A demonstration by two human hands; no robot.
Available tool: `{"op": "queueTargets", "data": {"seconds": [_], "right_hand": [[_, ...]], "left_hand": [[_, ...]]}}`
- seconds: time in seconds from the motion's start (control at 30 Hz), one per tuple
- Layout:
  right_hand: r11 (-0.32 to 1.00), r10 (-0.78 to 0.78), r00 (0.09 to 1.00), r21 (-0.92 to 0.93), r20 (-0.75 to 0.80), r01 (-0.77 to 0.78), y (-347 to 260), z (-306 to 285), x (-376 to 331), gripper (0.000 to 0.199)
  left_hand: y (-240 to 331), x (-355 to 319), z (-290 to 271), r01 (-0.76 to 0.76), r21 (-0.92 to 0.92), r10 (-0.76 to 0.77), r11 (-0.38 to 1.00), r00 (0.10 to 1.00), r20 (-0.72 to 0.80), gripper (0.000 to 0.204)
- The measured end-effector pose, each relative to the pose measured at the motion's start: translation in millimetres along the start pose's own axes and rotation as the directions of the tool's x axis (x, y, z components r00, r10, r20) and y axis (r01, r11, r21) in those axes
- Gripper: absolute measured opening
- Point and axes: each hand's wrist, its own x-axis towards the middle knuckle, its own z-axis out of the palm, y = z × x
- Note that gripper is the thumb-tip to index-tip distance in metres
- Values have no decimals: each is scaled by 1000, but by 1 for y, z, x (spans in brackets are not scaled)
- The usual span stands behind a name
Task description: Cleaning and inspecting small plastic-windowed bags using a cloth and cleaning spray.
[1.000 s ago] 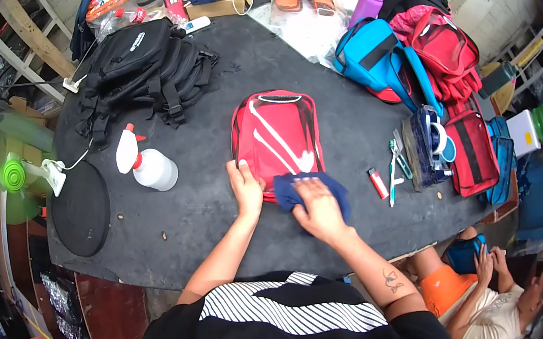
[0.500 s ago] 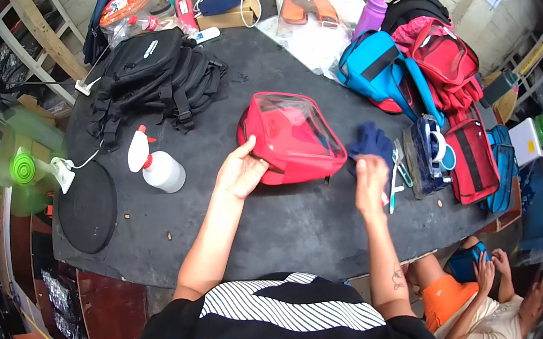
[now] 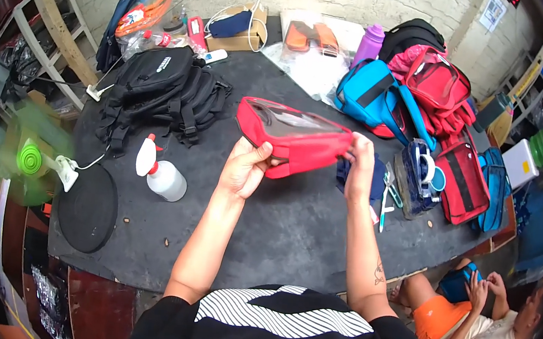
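White lettering (image 3: 163, 65) runs in one short line across the upper part of the black backpack (image 3: 144, 72); it is the clearest print I can see from here. A sheet of paper (image 3: 493, 12) on the pale wall (image 3: 468, 30), up toward the right, carries dark print too fine for me to read. Over on the left, the see-through packet (image 3: 143, 15) with something orange inside has a white and red printed patch, its wording blurred. Near it, the clear bottle (image 3: 177, 43) wears a red label (image 3: 163, 39) whose pale marks I can't make out. The white box (image 3: 520, 166) on the right bears a yellow sticker (image 3: 527, 163), also unreadable.
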Motion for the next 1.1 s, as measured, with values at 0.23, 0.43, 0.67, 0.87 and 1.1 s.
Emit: {"op": "queueTargets", "data": {"seconds": [0.23, 0.43, 0.67, 0.87, 1.1], "right_hand": [[949, 201, 896, 147, 397, -278, -12, -21, 11, 48], [897, 48, 896, 376, 441, -233, -1, -27, -2, 75], [686, -406, 875, -544, 265, 483, -22, -23, -3, 69], [168, -334, 380, -343, 863, 924, -64, 24, -8, 35], [389, -122, 449, -373, 885, 842, -25, 3, -14, 36]], "left_hand": [[6, -5, 23, 30, 69, -38, 997, 993, 114, 33], [3, 9, 7, 98, -60, -101, 993, 994, -45, 33], [17, 14, 25, 122, 417, -51, 900, 983, -179, 20], [-7, 5, 39, 17, 940, 284, 340, 951, -120, 14], [-24, 0, 15, 133, 927, 194, 349, 958, -211, 17]]}}
